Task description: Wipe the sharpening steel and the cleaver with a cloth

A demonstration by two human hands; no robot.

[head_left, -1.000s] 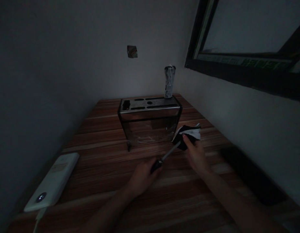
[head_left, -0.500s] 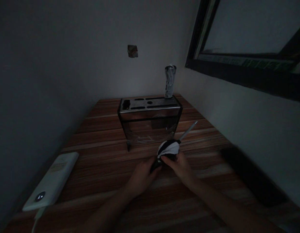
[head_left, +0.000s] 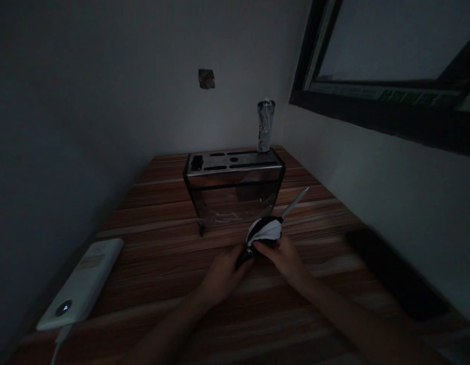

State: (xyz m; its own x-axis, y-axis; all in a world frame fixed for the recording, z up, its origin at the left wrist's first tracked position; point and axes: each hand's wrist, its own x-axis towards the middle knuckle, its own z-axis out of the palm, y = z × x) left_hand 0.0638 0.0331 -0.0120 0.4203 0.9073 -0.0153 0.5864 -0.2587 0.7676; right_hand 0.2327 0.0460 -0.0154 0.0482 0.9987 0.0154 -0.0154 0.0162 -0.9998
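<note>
My left hand (head_left: 222, 276) is closed around the dark handle (head_left: 241, 257) of a tool. A narrow grey metal shaft (head_left: 296, 202) sticks out to the upper right, in line with the handle; whether it is a knife blade or a rod I cannot tell. A black-and-white cloth (head_left: 268, 230) is bunched around its middle. My right hand (head_left: 282, 256) grips this cloth from below, thumb pressed near the handle's end. Just beyond the hands stands a knife rack (head_left: 244, 163) with a slotted metal top and clear sides.
A worn grey handle-like piece (head_left: 264, 126) stands upright at the rack's back right. On the left of the wood-grain table (head_left: 155, 284) lies a white power bank (head_left: 85, 281) with a cable. A long dark flat object (head_left: 394, 274) lies at right, beside the wall and window frame.
Both hands keep their grip on the handle and cloth, nearly still. The right thumb has shifted very slightly. The view has moved a little.
</note>
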